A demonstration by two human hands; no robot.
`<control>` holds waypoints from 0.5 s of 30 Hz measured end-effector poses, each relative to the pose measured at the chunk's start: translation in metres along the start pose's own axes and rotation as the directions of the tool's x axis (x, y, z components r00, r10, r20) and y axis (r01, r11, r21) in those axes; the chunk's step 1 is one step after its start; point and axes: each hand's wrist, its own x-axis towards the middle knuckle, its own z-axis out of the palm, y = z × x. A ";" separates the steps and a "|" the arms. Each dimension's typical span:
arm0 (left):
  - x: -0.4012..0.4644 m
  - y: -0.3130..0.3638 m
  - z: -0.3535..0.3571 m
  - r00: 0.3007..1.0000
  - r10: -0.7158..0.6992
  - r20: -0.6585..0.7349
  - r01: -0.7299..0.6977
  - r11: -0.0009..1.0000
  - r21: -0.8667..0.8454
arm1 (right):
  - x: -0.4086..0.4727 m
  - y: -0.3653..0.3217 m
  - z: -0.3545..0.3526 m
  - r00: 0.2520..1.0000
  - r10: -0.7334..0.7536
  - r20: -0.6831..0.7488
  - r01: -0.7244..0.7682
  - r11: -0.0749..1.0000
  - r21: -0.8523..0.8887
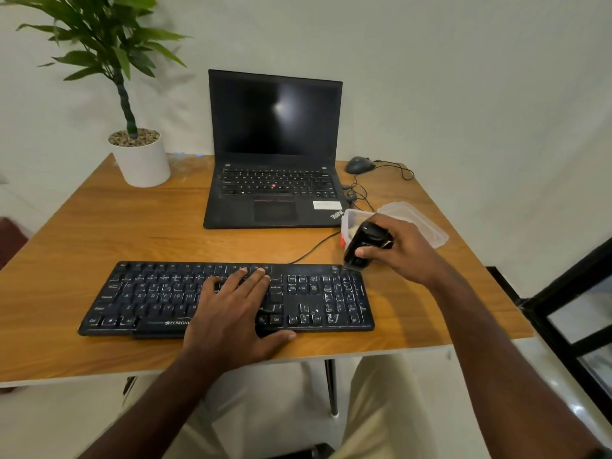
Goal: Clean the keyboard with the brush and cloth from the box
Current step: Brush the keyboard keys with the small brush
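A black keyboard (139, 298) lies across the front of the wooden table (99, 226). My left hand (231, 313) rests flat on its middle keys, fingers spread. My right hand (402, 250) grips a black brush (362, 245), held upright with its lower end touching the keyboard's top right corner. Just behind the brush stands a clear plastic box (351, 220) with something pale and something red inside; I cannot tell what they are. Its clear lid (420, 220) lies beside it to the right.
An open black laptop (275, 150) sits behind the keyboard. A white potted plant (140, 157) stands at the back left. A dark mouse (359, 165) with tangled cables lies at the back right. The table's right edge is close to my right arm.
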 end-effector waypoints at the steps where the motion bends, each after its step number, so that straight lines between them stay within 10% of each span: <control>1: 0.000 0.000 0.000 1.000 0.001 0.002 -0.001 1.000 0.002 | -0.001 0.001 0.003 1.000 0.001 0.021 -0.001 1.000 -0.005; 15: 0.000 0.000 0.000 1.000 -0.001 0.010 0.001 1.000 0.025 | 0.005 -0.010 0.035 0.997 -0.047 0.054 0.046 0.999 0.013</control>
